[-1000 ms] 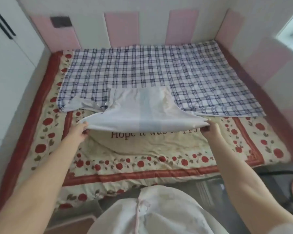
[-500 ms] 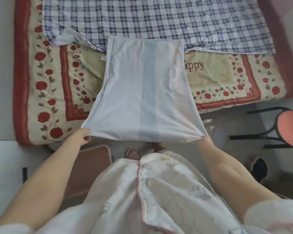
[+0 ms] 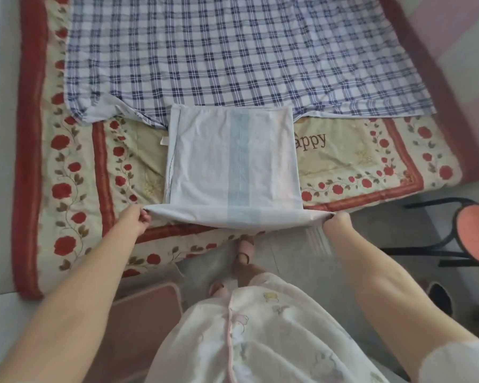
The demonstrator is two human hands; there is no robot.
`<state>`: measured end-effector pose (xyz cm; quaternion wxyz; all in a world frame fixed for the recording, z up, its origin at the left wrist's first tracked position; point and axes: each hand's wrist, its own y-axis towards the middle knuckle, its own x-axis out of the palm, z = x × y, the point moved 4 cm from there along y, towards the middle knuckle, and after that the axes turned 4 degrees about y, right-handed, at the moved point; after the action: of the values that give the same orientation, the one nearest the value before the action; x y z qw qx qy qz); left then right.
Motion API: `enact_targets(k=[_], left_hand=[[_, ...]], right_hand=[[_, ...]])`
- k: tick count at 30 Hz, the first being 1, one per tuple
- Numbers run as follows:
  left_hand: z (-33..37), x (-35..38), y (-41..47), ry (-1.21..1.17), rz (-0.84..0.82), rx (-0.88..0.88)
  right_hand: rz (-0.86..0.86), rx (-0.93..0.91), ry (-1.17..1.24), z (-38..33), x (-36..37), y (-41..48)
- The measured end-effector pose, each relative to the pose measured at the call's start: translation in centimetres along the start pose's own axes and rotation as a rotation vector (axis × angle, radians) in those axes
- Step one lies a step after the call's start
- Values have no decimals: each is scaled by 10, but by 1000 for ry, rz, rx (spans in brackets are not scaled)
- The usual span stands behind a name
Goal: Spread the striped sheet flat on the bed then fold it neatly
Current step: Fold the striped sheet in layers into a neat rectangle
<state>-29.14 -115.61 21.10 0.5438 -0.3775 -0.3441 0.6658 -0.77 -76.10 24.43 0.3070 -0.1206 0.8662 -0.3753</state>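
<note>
Striped sheet [image 3: 233, 167]: pale white cotton-looking cloth with 1 broad light-blue band running down the middle, already reduced to a narrow rectangular panel. Its far edge lies flat where the blue plaid sheet [image 3: 233, 56] ends; the body rests on the floral quilt [image 3: 75, 172] covering the bed [image 3: 437, 84]. The near edge is raised off the quilt and stretched between 2 hands, out past the quilt's near border. Left hand [image 3: 137, 221] has fingers curled, pinching the near-left corner. Right hand [image 3: 336, 222] has the near-right corner gathered into it; the fingers are mostly hidden, but the cloth bunches there, so it reads as a grasp. The left side of the panel shows stacked edges, so several layers, with a small tag [image 3: 163, 140] poking out. Handling judgement: light, limp and thin; the held edge bows slightly at centre, so it keeps no shape of its own and wants tension from both corners. The layers look free to slide over each other, so each pinch should catch the full stack right at the corner. The next fold probably carries the near edge to the far edge. A round-seated stool [image 3: 476, 230] stands on the floor to the right, well apart.
</note>
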Motion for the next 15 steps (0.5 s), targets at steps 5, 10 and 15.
enact_targets(k=[5,10,15], left_hand=[[88,81,28,-193,11,47],[173,167,95,-279,11,96],[244,259,203,-278,-13,218]], right_hand=[[154,127,521,-115,53,101],[64,164,792,-225,141,194],[67,38,665,-314,233,296]])
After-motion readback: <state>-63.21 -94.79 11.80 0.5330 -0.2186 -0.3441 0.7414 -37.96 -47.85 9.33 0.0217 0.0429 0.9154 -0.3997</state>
